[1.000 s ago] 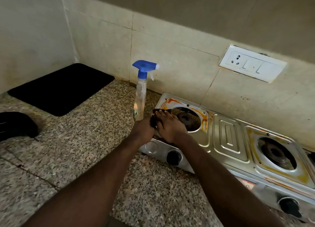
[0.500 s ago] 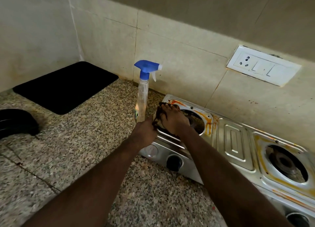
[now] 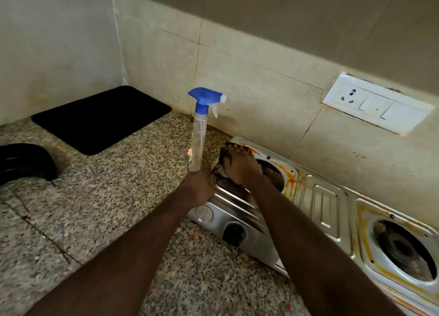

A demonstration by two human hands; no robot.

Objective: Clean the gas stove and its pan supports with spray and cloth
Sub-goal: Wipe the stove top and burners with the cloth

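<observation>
A steel two-burner gas stove (image 3: 327,209) stands on the granite counter against the tiled wall, with orange stains around both burner wells. No pan supports sit on it. My right hand (image 3: 240,166) lies flat, fingers straight, pressing a dark cloth (image 3: 222,157) onto the stove's far left corner beside the left burner well (image 3: 273,173). My left hand (image 3: 199,187) holds the stove's left edge near the front corner; its fingers are hidden. A clear spray bottle (image 3: 199,135) with a blue trigger head stands upright on the counter, just left of the stove and behind my left hand.
A black mat (image 3: 102,118) lies in the counter's back left corner. A dark rounded object (image 3: 23,161) sits at the left edge. A white socket panel (image 3: 375,104) is on the wall above the stove. A black knob (image 3: 234,231) and the right burner (image 3: 403,247) are uncovered.
My right hand has slid the cloth away from me, from the front of the left burner toward the stove's far left corner. My left hand stays on the stove's edge.
</observation>
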